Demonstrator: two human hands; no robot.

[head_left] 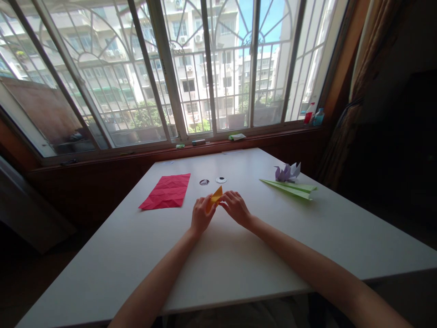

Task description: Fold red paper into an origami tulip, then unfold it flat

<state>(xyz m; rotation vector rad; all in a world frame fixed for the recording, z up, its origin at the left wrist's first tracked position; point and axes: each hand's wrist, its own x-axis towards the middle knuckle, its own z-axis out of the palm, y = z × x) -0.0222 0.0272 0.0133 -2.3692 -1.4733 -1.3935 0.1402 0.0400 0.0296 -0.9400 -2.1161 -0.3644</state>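
— What lies left of the fingers?

— A creased red paper sheet, flat on the white worktop, well apart from the left hand.

— And between the hands?

— A small folded orange paper. The left hand's fingers pinch its lower left edge; the right hand pinches its right side, fingers pressed together. Its point sticks up just above the fingertips.

— Beyond them?

— Two small round pieces, near. Far right of the fingers: a green paper plane and a purple origami figure touching it.
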